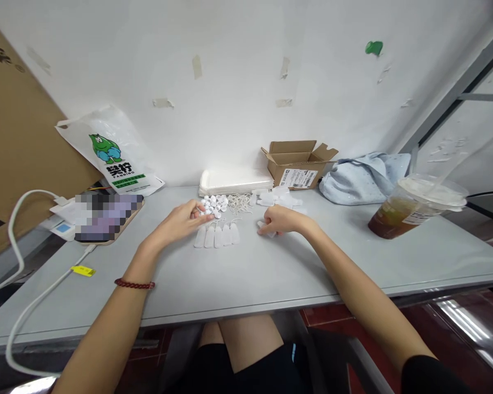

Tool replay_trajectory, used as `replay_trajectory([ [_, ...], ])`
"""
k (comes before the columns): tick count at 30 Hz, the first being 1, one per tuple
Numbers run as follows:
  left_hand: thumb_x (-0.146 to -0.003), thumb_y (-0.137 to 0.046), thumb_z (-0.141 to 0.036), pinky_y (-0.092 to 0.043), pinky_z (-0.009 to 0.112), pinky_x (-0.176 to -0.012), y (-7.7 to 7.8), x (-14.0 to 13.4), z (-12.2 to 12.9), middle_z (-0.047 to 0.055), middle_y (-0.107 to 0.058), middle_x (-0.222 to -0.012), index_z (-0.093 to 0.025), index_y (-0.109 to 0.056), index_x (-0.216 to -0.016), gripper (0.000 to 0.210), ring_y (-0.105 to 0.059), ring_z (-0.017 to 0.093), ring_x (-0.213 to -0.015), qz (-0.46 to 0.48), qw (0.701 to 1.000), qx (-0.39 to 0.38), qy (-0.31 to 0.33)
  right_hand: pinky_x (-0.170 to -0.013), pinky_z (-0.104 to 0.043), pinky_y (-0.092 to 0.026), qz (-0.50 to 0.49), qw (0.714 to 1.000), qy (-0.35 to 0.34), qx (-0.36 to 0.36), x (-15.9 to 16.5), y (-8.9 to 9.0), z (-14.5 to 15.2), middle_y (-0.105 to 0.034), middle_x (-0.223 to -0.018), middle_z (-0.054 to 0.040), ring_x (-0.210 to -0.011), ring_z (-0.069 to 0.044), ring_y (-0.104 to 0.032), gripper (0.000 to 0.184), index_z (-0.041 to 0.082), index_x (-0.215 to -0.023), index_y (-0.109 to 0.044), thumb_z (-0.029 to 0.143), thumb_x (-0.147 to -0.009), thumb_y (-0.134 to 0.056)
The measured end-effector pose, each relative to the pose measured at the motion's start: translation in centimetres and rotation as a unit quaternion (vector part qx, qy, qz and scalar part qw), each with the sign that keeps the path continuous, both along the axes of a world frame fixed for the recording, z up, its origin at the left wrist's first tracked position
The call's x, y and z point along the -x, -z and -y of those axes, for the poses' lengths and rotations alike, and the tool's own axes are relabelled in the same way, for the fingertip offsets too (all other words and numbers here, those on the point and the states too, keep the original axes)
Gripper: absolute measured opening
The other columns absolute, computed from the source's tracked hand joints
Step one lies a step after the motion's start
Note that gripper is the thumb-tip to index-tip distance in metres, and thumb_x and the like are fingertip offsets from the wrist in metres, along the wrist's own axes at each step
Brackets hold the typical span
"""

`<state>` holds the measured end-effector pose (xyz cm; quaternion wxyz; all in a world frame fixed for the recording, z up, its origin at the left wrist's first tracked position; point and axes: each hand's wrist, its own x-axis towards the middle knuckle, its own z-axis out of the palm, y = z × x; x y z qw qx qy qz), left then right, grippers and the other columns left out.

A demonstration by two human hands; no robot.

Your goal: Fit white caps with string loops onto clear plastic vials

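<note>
The left arm reaches up from the lower left, a dark red braided bracelet [134, 283] around its wrist, and the left hand [184, 219] lies low with its thumb side toward a pile of small white caps [221, 203]. Its thumb and index finger curve in at the pile's near left edge; whether they pinch a cap, I cannot tell. The right arm slants in from the lower right, its wrist bent so that the right hand [282, 220] points down and inward, fingers curled together over a translucent piece [261, 224]. That piece is mostly covered, and whether it is gripped or only pressed to the tabletop [296, 268] cannot be made out.

Between the hands, five frosted tags [218, 237] lie in a row, thin strings at their upper ends. Beyond them, a tangle of cream strings [240, 203] sits beside the caps, its separate loops hard to tell apart. Just past the right hand, more translucent pieces [285, 196] overlap in a pile, their outlines blurring together. Both upper arms are cut off by the frame.
</note>
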<state>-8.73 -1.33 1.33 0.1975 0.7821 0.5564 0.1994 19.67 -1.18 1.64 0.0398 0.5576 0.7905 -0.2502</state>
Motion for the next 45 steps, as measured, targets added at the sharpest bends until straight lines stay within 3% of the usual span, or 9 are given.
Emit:
replay_trajectory([
  [3,-0.086,-0.040,-0.050,-0.042,0.029,-0.070,-0.4,-1.8,-0.5,0.004,-0.063,-0.087,-0.019,-0.058,-0.086,0.036,-0.055,0.018,-0.080,0.040,0.997,-0.061,0.019,-0.049,-0.022,-0.036,-0.023,0.999,-0.015,-0.032,-0.1,0.3,-0.3,-0.060,-0.056,-0.0025,-0.050,-0.012,-0.056,0.030,0.017,-0.056,-0.048,0.038,-0.075,-0.056],
  [10,-0.084,-0.042,-0.023,-0.041,0.037,-0.086,-0.2,-6.3,-4.0,0.007,-0.064,-0.092,-0.020,-0.065,-0.098,0.027,-0.054,0.024,-0.095,-0.085,0.978,-0.133,0.137,-0.054,-0.023,-0.029,-0.005,0.980,0.000,-0.201,-0.1,1.0,-1.0,-0.065,-0.073,-0.0059,-0.067,-0.015,-0.055,0.020,0.017,-0.070,-0.055,0.034,-0.080,-0.055],
  [15,-0.080,-0.045,-0.011,-0.042,0.037,-0.079,0.5,-8.8,-5.8,0.012,-0.060,-0.091,-0.019,-0.067,-0.101,0.031,-0.048,0.028,-0.096,-0.205,0.944,-0.173,0.191,-0.056,-0.023,-0.027,0.002,0.975,0.006,-0.221,0.1,1.0,-0.8,-0.066,-0.082,-0.0079,-0.074,-0.016,-0.057,0.020,0.016,-0.081,-0.059,0.034,-0.085,-0.053],
  [20,-0.080,-0.046,-0.009,-0.041,0.034,-0.071,0.8,-9.7,-6.5,0.011,-0.058,-0.085,-0.018,-0.068,-0.083,0.024,-0.048,0.026,-0.091,-0.244,0.926,-0.195,0.210,-0.056,-0.024,-0.026,0.009,0.973,0.010,-0.232,0.2,0.9,-0.7,-0.066,-0.088,-0.0083,-0.076,-0.017,-0.058,0.016,0.016,-0.086,-0.060,0.031,-0.085,-0.054],
  [23,-0.079,-0.051,-0.013,-0.042,0.034,-0.075,0.5,-9.5,-6.9,0.010,-0.060,-0.085,-0.017,-0.067,-0.077,0.017,-0.050,0.025,-0.091,-0.168,0.950,-0.181,0.191,-0.056,-0.025,-0.026,0.015,0.973,0.012,-0.232,0.2,0.9,-0.7,-0.066,-0.088,-0.0087,-0.077,-0.018,-0.059,0.016,0.016,-0.086,-0.060,0.031,-0.085,-0.054],
  [27,-0.074,-0.060,-0.021,-0.044,0.033,-0.076,0.1,-9.1,-7.0,0.005,-0.065,-0.081,-0.016,-0.065,-0.075,0.007,-0.056,0.019,-0.081,0.067,0.988,-0.082,0.110,-0.056,-0.025,-0.027,0.011,0.969,0.017,-0.245,0.2,1.1,-0.8,-0.066,-0.089,-0.0096,-0.079,-0.019,-0.059,0.016,0.015,-0.086,-0.059,0.031,-0.086,-0.054],
  [32,-0.066,-0.071,-0.031,-0.046,0.032,-0.079,-0.3,-8.9,-5.6,0.003,-0.067,-0.078,-0.015,-0.065,-0.076,0.021,-0.060,0.015,-0.076,0.309,0.943,0.105,0.069,-0.059,-0.025,-0.030,-0.040,0.963,0.028,-0.264,0.4,1.6,-1.0,-0.066,-0.093,-0.0099,-0.080,-0.019,-0.058,0.017,0.015,-0.092,-0.057,0.030,-0.086,-0.054],
  [37,-0.062,-0.076,-0.033,-0.044,0.034,-0.088,-0.2,-8.9,-4.5,0.004,-0.067,-0.079,-0.015,-0.067,-0.077,0.026,-0.061,0.015,-0.081,0.366,0.909,0.182,0.077,-0.060,-0.025,-0.031,-0.092,0.957,0.026,-0.276,0.8,1.6,-0.9,-0.065,-0.087,-0.0084,-0.075,-0.017,-0.056,0.014,0.015,-0.089,-0.056,0.028,-0.087,-0.054],
  [45,-0.063,-0.076,-0.033,-0.044,0.033,-0.086,0.2,-9.2,-4.1,0.002,-0.066,-0.078,-0.015,-0.066,-0.076,0.025,-0.060,0.014,-0.077,0.379,0.902,0.193,0.078,-0.063,-0.025,-0.033,-0.112,0.953,0.014,-0.282,1.0,1.6,-0.7,-0.065,-0.090,-0.0093,-0.079,-0.018,-0.056,0.014,0.013,-0.094,-0.057,0.025,-0.086,-0.057],
])
